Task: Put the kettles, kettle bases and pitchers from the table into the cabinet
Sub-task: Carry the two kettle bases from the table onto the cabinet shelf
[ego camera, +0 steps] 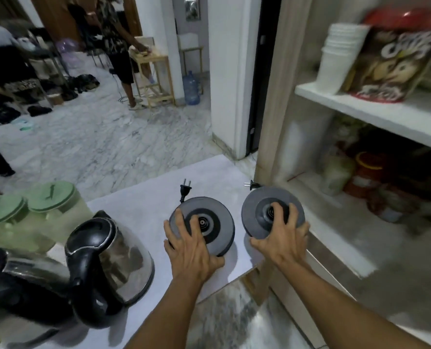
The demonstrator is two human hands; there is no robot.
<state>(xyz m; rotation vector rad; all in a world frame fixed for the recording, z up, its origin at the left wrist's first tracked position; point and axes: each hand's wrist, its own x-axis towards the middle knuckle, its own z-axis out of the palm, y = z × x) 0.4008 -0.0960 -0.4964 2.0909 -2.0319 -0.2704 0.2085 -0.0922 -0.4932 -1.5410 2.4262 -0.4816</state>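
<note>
**Both hands on kettle bases at table's cabinet-side corner**

No brand readable on either base; only legible print nearby is blurred lettering on the cereal bag [395,59], upper cabinet shelf [375,109], not clear enough to read.

L hand [191,250] is palm-down, fingers spread, clamped over near rim of the left kettle base [209,222], which lies flat on the white table [138,210]; its plug [185,188] pts away. R hand [282,235] grips the right kettle base [267,210] by its near edge, thumb under, fingers on top; disc tilted, over table edge next to the open cabinet. Both bases: round, grey rim, black centre w/ connector.

Further L: two steel kettles [113,258] w/ black handles, then two clear pitchers [50,205] w/ green lids. Stack of white cups [340,54] beside the bag.
</note>
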